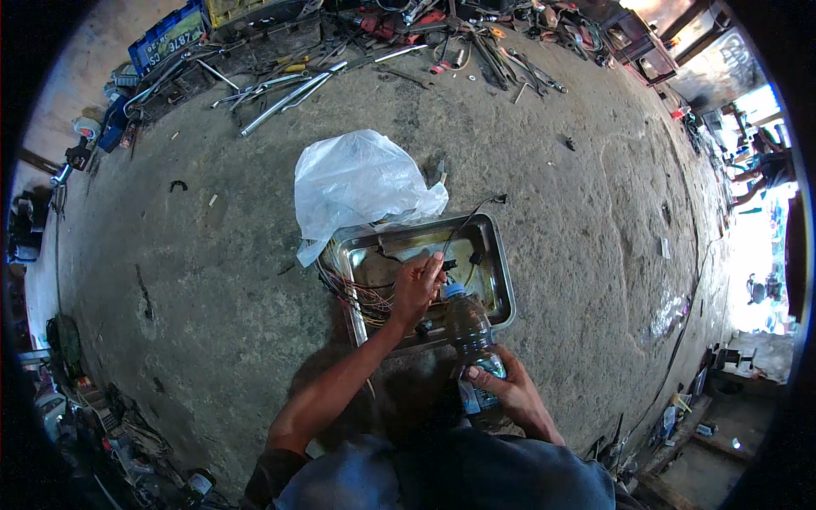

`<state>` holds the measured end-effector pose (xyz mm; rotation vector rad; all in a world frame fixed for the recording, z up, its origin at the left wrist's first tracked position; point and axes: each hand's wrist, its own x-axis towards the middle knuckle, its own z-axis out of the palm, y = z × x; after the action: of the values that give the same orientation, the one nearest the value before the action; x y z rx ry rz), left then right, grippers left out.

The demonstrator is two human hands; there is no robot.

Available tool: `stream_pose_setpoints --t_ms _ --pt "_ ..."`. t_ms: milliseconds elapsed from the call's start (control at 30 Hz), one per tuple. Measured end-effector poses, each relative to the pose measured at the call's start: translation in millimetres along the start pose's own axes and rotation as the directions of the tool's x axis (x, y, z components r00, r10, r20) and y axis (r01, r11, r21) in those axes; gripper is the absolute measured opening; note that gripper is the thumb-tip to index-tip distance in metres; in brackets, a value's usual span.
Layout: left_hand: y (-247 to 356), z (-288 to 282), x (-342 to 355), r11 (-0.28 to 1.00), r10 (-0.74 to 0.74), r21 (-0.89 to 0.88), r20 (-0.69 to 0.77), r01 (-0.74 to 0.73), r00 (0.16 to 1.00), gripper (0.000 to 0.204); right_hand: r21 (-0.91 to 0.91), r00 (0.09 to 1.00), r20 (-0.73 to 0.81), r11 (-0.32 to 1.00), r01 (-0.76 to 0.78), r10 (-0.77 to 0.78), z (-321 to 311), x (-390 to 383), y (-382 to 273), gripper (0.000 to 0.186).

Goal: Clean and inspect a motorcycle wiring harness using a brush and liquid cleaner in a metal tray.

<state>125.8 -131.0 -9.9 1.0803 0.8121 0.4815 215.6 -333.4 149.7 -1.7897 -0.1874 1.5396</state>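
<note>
A shallow metal tray (508, 289) lies in front of me, with a bundle of thin reddish-brown wires (367, 297) spilling over its left side. Over the tray, my left hand (416, 291) is closed on a black wire (460, 228), which rises from the fingers and ends in a small plug beyond the far rim. Part of what it grips is hidden by the fingers. My right hand (507, 389) is wrapped round the lower part of a clear plastic bottle (467, 327) with a blue cap and dark contents. The bottle tilts away from me, its cap over the tray.
A crumpled white plastic bag (357, 178) lies against the tray's far left corner. Farther off, metal bars (293, 98), wrenches and pliers (491, 64) are strewn across the concrete floor (578, 212). A crate (637, 47) stands far right; a person (769, 166) is at the right edge.
</note>
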Motion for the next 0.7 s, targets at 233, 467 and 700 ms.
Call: stream_pose_setpoints --t_ms 233,467,700 --pt "-3 -2 1 1.0 0.012 -0.023 -0.011 -0.012 1.0 0.055 0.037 1.0 0.006 0.999 0.011 -0.012 3 -3 -8 0.077" --pt "-6 -2 3 0.996 -0.055 -0.074 0.024 0.056 0.998 0.056 0.045 0.996 -0.057 0.996 0.076 -0.074 4 -1 1 0.065" --pt "9 -15 6 0.921 -0.312 -0.167 0.22 0.351 0.924 0.061 0.0 0.999 0.019 0.999 -0.042 0.042 7 -3 -8 0.072"
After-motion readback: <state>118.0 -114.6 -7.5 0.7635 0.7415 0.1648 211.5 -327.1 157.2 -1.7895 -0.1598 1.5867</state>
